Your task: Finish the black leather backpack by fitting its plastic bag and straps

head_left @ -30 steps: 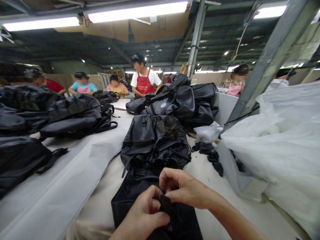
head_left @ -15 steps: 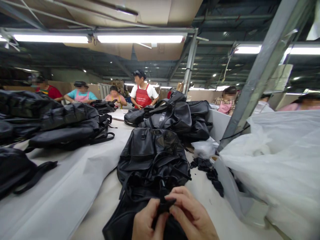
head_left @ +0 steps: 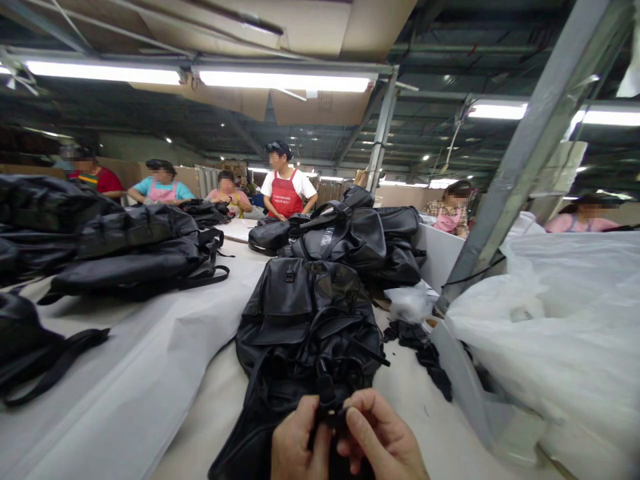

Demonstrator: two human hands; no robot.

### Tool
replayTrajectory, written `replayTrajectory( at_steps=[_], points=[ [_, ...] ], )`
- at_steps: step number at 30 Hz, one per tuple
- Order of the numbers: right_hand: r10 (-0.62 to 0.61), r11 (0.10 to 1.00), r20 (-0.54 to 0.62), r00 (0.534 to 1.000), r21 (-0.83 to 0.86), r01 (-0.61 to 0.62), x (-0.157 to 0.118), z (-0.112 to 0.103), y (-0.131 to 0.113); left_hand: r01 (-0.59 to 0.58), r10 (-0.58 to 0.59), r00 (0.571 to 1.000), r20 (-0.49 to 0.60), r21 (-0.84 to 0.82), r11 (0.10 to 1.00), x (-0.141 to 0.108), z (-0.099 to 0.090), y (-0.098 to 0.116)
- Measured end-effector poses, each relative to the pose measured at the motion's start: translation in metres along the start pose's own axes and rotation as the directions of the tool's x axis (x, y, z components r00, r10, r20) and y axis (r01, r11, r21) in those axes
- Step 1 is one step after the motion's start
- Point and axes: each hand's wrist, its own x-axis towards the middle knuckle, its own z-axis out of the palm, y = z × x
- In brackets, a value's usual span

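Note:
A black backpack lies in front of me on the pale table, its lower part reaching under my hands. Between both hands is a black strap end with a small light spot on it. My left hand pinches it from the left, thumb and fingers closed. From the right, my right hand grips the same dark piece with thumb and forefinger. The fingers hide part of the piece.
Black bags are piled behind the backpack and at the left. Black strap pieces and a clear plastic bag lie to the right. White plastic sheeting and a slanted metal post stand beyond. Several people work behind.
My fingers have shifted a little on the strap end, and a small light spot now shows between them. My right hand's lower fingers are more visible. The view has shifted slightly.

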Motion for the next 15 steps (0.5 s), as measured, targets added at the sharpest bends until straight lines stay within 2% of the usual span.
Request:
replayTrajectory(
  at_steps=[2, 5, 7, 10, 15],
  points=[
    [0.075, 0.997, 0.033, 0.997, 0.020, -0.076, -0.001, -0.003, 0.003, 0.021, -0.021, 1.000, -0.004, -0.012, 1.000, -0.001, -0.001, 0.003],
    [0.207, 0.973, 0.112, 0.972, 0.077, -0.216, -0.004, -0.007, 0.005, 0.112, -0.115, 0.992, -0.046, -0.058, 0.992, 0.000, 0.000, 0.007],
    [0.248, 0.959, 0.128, 0.960, 0.105, -0.262, -0.005, -0.008, 0.004, 0.130, -0.133, 0.990, -0.051, -0.064, 0.989, 0.001, 0.000, 0.009],
    [0.247, 0.963, 0.106, 0.963, 0.079, -0.256, -0.003, -0.008, 0.000, 0.078, -0.080, 0.996, -0.029, -0.043, 0.996, 0.003, -0.001, 0.010],
    [0.236, 0.970, 0.103, 0.966, -0.088, -0.227, 0.006, -0.006, -0.005, 0.051, -0.051, 0.999, 0.010, -0.055, 0.997, 0.003, -0.003, 0.007]
  ],
)
